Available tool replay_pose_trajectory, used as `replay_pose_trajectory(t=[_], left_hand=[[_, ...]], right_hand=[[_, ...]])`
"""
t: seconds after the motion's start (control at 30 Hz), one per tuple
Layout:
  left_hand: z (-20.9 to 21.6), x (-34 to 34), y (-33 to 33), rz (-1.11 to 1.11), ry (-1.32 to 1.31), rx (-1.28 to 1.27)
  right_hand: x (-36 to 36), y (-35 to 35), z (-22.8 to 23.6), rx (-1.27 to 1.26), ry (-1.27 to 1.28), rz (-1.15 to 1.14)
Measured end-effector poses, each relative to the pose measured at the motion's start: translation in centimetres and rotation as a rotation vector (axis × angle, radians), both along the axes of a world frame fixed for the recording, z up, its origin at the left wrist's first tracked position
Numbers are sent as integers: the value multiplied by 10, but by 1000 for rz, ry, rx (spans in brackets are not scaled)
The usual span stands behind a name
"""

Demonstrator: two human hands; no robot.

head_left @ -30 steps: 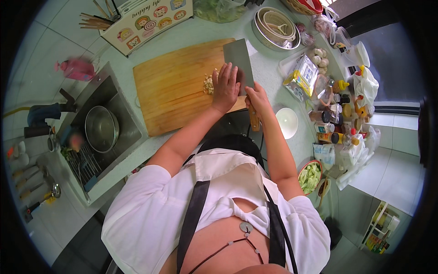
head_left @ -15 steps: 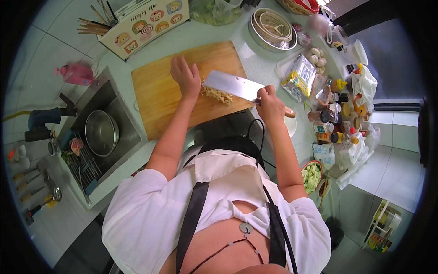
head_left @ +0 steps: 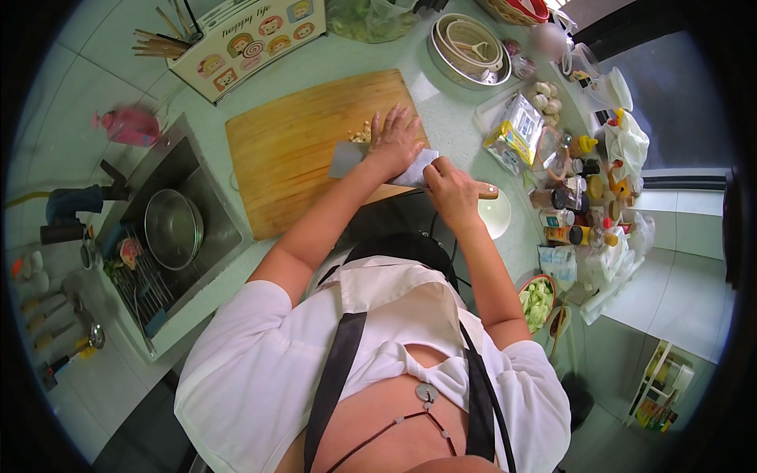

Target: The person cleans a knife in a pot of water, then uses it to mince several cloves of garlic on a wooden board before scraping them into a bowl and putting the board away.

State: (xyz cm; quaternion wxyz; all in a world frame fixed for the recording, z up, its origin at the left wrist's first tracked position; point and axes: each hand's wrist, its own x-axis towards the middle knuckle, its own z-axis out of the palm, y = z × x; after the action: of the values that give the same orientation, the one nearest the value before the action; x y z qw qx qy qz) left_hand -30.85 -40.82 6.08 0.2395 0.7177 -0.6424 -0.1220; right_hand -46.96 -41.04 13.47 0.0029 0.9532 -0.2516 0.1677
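Observation:
My right hand (head_left: 450,191) is wrapped around the wooden handle end of a broad cleaver (head_left: 344,161). The blade lies across the near right part of a wooden cutting board (head_left: 272,162). My left hand (head_left: 393,143) reaches over the blade with its fingers stretched out, covering the middle of it. Whether the palm presses on the steel or only hovers is hard to tell. Pale chopped bits, which look like garlic (head_left: 359,135), show just beyond the blade beside the left fingers. More of them may be hidden under that hand.
A sink holding a metal bowl (head_left: 172,229) is at the left. Nested strainers (head_left: 471,49) stand at the back right, near garlic bulbs (head_left: 546,102) and several bottles (head_left: 564,219). A white bowl (head_left: 495,217) sits under the cleaver handle's end; sliced green vegetables (head_left: 537,306) are nearer me.
My left hand has moved right, from the bare board onto or over the blade. The cleaver has shifted left and nearer me, and my right hand has come inward with it.

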Motion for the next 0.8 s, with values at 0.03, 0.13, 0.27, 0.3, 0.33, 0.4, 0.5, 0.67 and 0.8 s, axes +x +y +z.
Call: replay_pose_trajectory(t=[0.03, 0.13, 0.27, 0.3, 0.33, 0.4, 0.5, 0.67, 0.8], left_hand=[[-2, 3, -1, 2, -11, 59], [-18, 25, -2, 58, -101, 190], [-26, 67, 3, 157, -116, 236], [-32, 79, 3, 154, -95, 201], [-41, 91, 0, 152, -74, 167], [-67, 105, -3, 121, -19, 44], [-93, 106, -6, 3, 70, -160], [-89, 96, 6, -150, 202, -232], [-88, 86, 17, -221, 208, -255]], right_hand=[[-3, 1, -2, -2, 12, -9], [-12, 5, 1, 19, 27, -78], [-36, 9, -1, 103, 54, -225], [-40, 10, -2, 174, 24, -293], [-44, 11, -4, 245, -8, -360], [-52, 12, -12, 388, -130, -454], [-69, 10, -57, 812, -366, -581], [-66, 20, -80, 1280, -622, -692], [-60, 33, -97, 1363, -652, -727]])
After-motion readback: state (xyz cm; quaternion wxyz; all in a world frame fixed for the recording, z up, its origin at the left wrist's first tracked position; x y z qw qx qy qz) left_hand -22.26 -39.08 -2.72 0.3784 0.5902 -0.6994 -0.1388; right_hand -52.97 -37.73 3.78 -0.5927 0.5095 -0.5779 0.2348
